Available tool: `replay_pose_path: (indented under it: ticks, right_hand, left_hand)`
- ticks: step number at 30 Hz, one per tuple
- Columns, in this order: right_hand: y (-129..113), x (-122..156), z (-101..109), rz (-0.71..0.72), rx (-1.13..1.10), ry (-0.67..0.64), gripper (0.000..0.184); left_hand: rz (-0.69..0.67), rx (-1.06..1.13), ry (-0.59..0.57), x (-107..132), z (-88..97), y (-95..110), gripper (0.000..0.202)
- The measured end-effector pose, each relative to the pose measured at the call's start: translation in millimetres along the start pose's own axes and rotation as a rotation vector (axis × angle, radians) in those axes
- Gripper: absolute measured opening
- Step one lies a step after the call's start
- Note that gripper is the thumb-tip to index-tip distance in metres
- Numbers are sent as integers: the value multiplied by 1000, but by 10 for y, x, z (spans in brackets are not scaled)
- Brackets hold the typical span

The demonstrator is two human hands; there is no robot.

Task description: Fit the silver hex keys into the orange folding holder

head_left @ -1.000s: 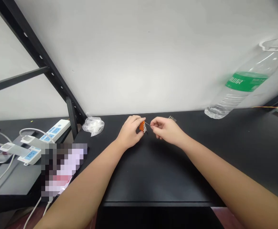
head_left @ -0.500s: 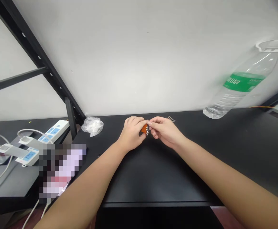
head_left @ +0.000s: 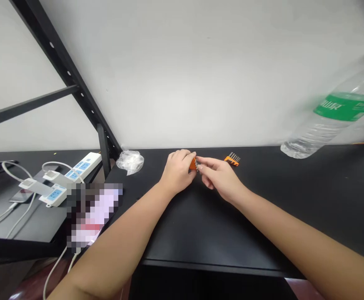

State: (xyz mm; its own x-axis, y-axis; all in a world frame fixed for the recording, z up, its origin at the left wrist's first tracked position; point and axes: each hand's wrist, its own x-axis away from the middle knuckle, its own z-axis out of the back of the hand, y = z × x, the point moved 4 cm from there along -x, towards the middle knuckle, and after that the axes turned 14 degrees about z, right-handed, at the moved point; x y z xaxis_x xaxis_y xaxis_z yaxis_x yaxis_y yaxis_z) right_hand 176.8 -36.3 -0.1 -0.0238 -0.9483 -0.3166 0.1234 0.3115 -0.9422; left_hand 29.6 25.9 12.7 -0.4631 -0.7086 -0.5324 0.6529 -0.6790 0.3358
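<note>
- One small orange plastic connector block with metal pins (head_left: 193, 163) sits pinched in the left hand (head_left: 178, 173), just above the black desk (head_left: 294, 200).
- The right hand (head_left: 218, 177) meets it, fingertips pressed on the pin side; whatever they pinch is too small to tell.
- Judged step: fitting a pin; next calls for fine alignment.
- A second orange pin block (head_left: 232, 159) lies just beyond the right hand.
</note>
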Motion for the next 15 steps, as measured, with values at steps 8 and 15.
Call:
replay_pose_path:
  ticks: [8, 15]
  right_hand:
    - [-69, -38, -7, 342, 638, -193, 45]
    - [-43, -118, 246, 418, 926, -297, 32]
  left_hand:
    - [14, -97, -63, 16, -22, 17, 49]
    - [115, -93, -195, -32, -113, -214, 54]
